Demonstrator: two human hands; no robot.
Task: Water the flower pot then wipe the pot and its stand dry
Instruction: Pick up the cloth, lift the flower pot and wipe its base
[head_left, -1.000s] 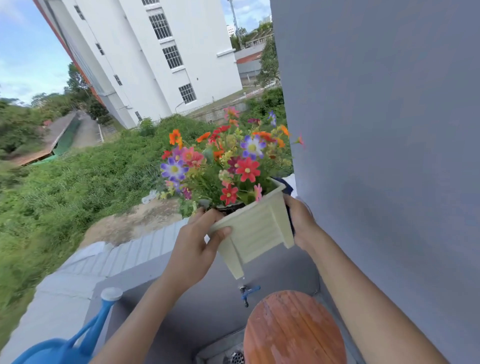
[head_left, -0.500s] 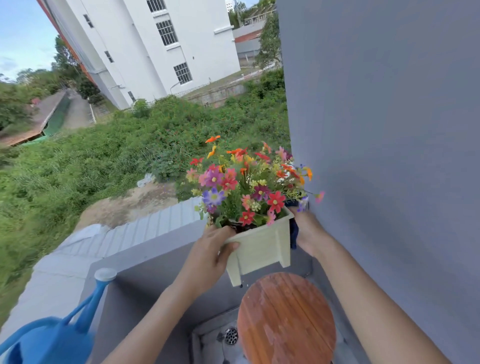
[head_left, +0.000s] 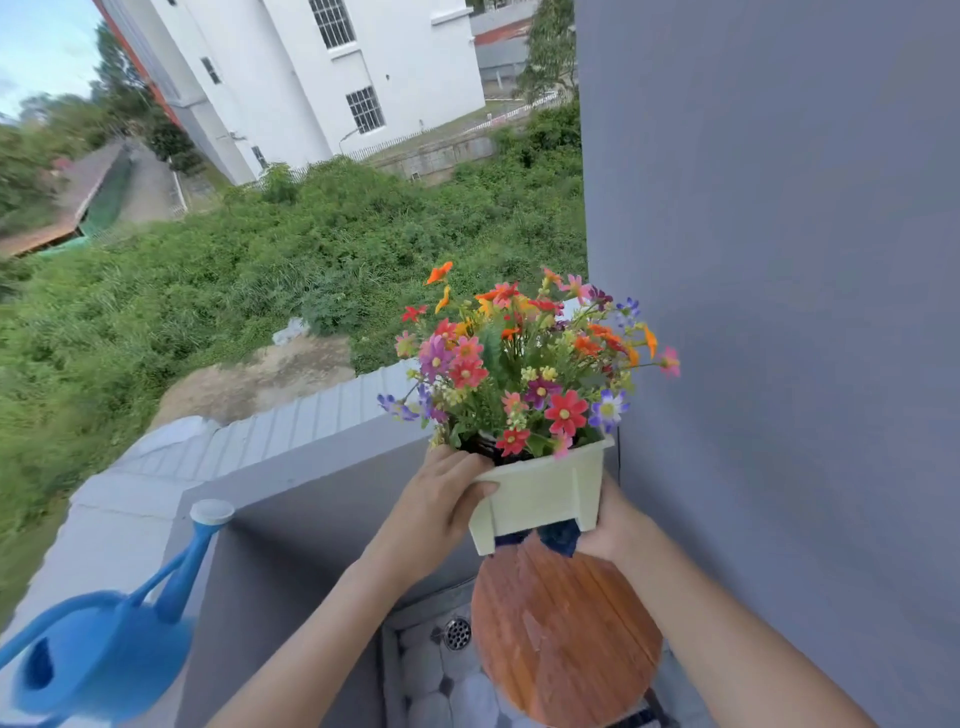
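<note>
A cream square flower pot (head_left: 540, 493) full of colourful flowers (head_left: 524, 364) is held upright in the air just above the round wooden stand (head_left: 566, 634). My left hand (head_left: 441, 499) grips the pot's left rim and side. My right hand (head_left: 608, 525) holds its right side together with a dark blue cloth (head_left: 558, 535) that shows under the pot's base. The stand's top looks wet and glossy. Most of the cloth is hidden behind the pot.
A blue watering can (head_left: 98, 654) sits on the grey parapet ledge (head_left: 311, 467) at the left. A grey wall (head_left: 779, 312) rises close on the right. Below the stand lies a pebbled floor with a drain (head_left: 457, 633). Beyond the ledge is a drop to greenery.
The pot has come down from a raised, tilted position to upright, close above the stand. Both hands kept their grip. The cloth now shows under the pot.
</note>
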